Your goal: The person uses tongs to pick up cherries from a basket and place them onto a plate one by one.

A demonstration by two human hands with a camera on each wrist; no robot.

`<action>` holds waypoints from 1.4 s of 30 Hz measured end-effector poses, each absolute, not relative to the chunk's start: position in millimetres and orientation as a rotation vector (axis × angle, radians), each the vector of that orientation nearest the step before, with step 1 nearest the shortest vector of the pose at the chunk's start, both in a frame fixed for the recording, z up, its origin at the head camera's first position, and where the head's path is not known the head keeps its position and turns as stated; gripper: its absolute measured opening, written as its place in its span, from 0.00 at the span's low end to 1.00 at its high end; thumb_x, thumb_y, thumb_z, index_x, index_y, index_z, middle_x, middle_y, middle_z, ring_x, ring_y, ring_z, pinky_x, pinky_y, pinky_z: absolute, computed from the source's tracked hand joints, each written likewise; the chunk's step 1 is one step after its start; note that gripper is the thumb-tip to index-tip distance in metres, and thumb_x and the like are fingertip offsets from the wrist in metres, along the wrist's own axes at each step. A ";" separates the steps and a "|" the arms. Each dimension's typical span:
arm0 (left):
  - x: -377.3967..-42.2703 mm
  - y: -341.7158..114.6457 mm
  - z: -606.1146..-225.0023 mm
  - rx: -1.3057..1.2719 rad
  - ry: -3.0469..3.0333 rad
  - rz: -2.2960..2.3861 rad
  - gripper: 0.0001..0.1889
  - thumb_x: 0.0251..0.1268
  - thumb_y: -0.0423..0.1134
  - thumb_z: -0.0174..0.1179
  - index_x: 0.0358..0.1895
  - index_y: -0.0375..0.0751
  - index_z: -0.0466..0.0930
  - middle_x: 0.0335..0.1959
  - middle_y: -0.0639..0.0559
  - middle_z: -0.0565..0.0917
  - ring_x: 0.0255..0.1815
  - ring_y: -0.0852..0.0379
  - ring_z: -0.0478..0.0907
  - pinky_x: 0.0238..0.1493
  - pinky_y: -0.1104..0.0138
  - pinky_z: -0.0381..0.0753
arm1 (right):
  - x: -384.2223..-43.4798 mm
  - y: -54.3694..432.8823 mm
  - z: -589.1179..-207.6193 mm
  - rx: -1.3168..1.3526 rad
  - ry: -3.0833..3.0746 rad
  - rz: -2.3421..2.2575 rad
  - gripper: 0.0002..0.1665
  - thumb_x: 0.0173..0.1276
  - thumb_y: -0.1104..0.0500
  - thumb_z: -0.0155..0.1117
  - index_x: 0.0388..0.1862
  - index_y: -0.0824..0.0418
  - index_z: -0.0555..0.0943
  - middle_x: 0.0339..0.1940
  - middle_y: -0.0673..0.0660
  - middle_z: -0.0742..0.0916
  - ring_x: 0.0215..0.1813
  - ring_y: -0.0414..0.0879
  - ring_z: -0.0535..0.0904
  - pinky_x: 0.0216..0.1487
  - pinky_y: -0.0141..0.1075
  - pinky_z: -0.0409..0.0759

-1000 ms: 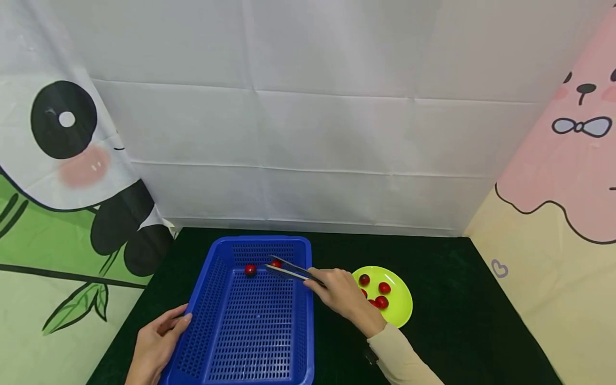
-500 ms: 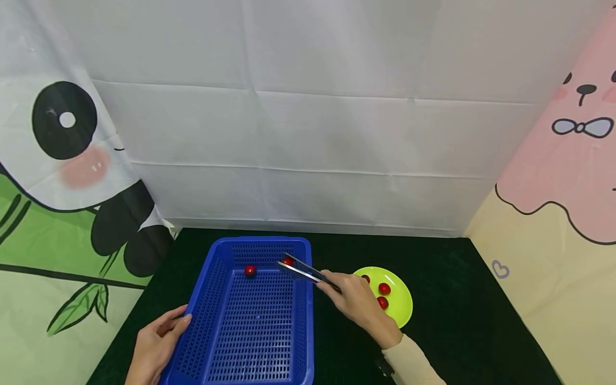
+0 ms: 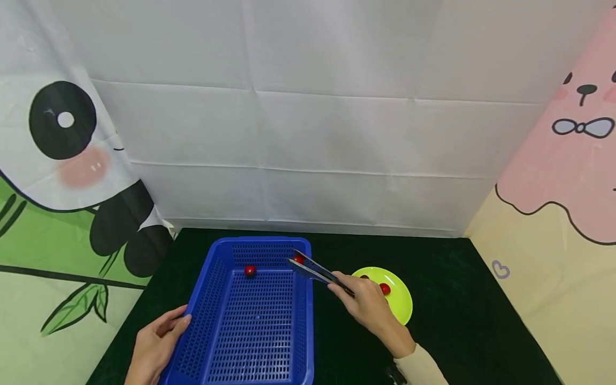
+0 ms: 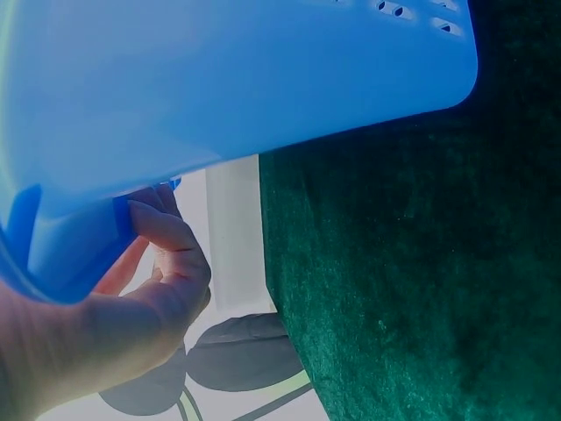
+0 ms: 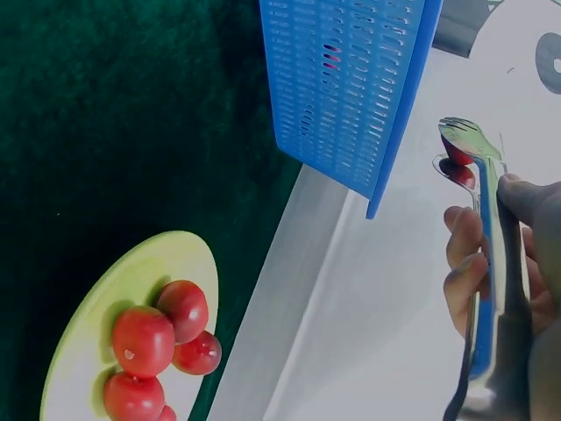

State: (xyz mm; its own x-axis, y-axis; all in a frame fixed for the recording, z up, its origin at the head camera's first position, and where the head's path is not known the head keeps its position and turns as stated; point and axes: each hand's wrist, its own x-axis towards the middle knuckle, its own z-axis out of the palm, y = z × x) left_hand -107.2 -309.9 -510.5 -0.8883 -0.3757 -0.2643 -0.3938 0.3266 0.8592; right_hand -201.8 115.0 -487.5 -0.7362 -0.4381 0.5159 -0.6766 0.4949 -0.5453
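Note:
A cherry tomato (image 3: 299, 259) is pinched between the tips of metal tongs (image 3: 327, 274), over the right rim of a blue perforated basket (image 3: 260, 326). My right hand (image 3: 372, 306) grips the tongs; in the right wrist view their tips look like a fork and a spoon. Inside the basket, near its far end, lies one other cherry tomato (image 3: 250, 271). My left hand (image 3: 155, 342) holds the basket's left rim, and the left wrist view shows curled fingers (image 4: 171, 232) at that rim. My right hand partly hides a yellow-green plate (image 3: 401, 302).
Several cherry tomatoes (image 5: 143, 340) sit on the plate, to the right of the basket. Dark green cloth (image 3: 462, 310) covers the table. A white curtain (image 3: 327, 133) hangs behind, with printed cartoon curtains on both sides.
My right hand has moved right, carrying the tongs and the tomato from above the basket's far part to its right rim. My left hand and the basket have stayed put.

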 end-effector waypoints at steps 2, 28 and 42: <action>-106.9 -310.0 -510.5 -0.741 2.547 1.652 0.32 0.77 0.50 0.61 0.72 0.30 0.70 0.50 0.37 0.87 0.40 0.53 0.85 0.40 0.57 0.86 | -200.4 117.4 -487.7 0.919 -2.427 1.083 0.17 0.73 0.57 0.70 0.58 0.62 0.86 0.26 0.41 0.80 0.23 0.31 0.69 0.24 0.27 0.72; -105.2 -311.1 -509.5 -0.740 2.536 1.676 0.32 0.75 0.50 0.62 0.72 0.31 0.70 0.48 0.42 0.88 0.40 0.54 0.85 0.39 0.60 0.85 | -188.9 183.4 -496.4 0.688 -2.415 1.092 0.16 0.71 0.62 0.70 0.56 0.65 0.86 0.30 0.44 0.87 0.15 0.29 0.62 0.15 0.28 0.66; -105.4 -310.1 -510.7 -0.742 2.537 1.676 0.32 0.76 0.50 0.61 0.72 0.31 0.70 0.49 0.41 0.88 0.40 0.54 0.85 0.40 0.59 0.86 | -184.4 212.6 -511.7 0.569 -2.481 1.021 0.18 0.71 0.61 0.71 0.56 0.66 0.86 0.25 0.43 0.82 0.14 0.30 0.61 0.16 0.29 0.67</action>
